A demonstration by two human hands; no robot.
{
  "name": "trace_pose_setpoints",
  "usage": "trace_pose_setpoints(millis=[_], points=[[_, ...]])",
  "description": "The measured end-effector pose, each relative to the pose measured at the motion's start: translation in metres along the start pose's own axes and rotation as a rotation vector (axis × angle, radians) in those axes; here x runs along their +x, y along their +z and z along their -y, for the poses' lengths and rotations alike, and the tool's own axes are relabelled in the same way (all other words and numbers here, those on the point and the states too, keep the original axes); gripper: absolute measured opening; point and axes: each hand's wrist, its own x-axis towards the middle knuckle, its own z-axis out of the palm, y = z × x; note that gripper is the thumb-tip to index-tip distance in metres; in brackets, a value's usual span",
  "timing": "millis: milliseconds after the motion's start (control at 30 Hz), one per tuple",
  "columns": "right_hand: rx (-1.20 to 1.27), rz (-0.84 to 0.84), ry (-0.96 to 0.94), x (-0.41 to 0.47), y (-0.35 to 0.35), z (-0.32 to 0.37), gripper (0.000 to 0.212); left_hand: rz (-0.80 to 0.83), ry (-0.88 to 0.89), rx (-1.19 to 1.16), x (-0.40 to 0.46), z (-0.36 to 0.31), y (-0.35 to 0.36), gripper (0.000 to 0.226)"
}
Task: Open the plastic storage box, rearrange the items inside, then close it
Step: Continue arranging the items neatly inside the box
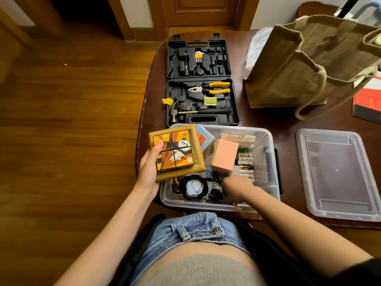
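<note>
The clear plastic storage box [270, 162] stands open at the table's near edge, its lid [338, 174] lying flat to the right. My left hand [147, 172] holds a wooden-framed panda block puzzle [176, 151] tilted over the box's left rim. My right hand [237, 187] is down inside the box, blurred, its fingers hidden among the items, just below a pink box [224, 155]. Several batteries [246, 164], a coiled black cable [193, 187] and packaged cards lie inside.
An open black tool case [201, 81] with pliers, hammer and hex keys lies behind the box. A jute tote bag [309, 65] stands at the back right, a red and black book [367, 102] beyond it. The table's left edge drops to wooden floor.
</note>
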Motion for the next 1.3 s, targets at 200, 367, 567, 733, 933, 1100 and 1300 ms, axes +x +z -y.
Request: trace_pose_setpoints(millis=[200,367,567,733,933,1100,1300], points=[[0.003,-0.133,-0.022,0.001,-0.005,-0.005,0.014,0.001,0.019,-0.040,0.001,-0.007,0.002,0.057],[0.021,-0.015,0.004,0.002,0.005,-0.007,0.043,0.009,0.024,-0.040,0.001,-0.008,0.001,0.057],[0.029,-0.123,0.049,0.012,0.010,0.011,0.040,0.017,0.000,-0.008,-0.002,-0.004,0.006,0.065],[0.236,-0.056,0.033,0.010,-0.004,0.006,0.043,0.008,0.005,-0.015,-0.002,-0.007,0.005,0.062],[0.513,-0.171,0.011,0.000,-0.019,0.025,0.041,-0.023,0.066,0.021,-0.003,-0.017,0.002,0.066],[1.171,-0.027,-0.107,0.001,-0.040,0.066,0.036,0.009,0.103,0.025,-0.004,-0.023,0.006,0.064],[0.954,-0.007,-0.048,-0.012,-0.024,0.026,0.020,0.057,0.088,0.037,-0.004,-0.020,0.007,0.060]])
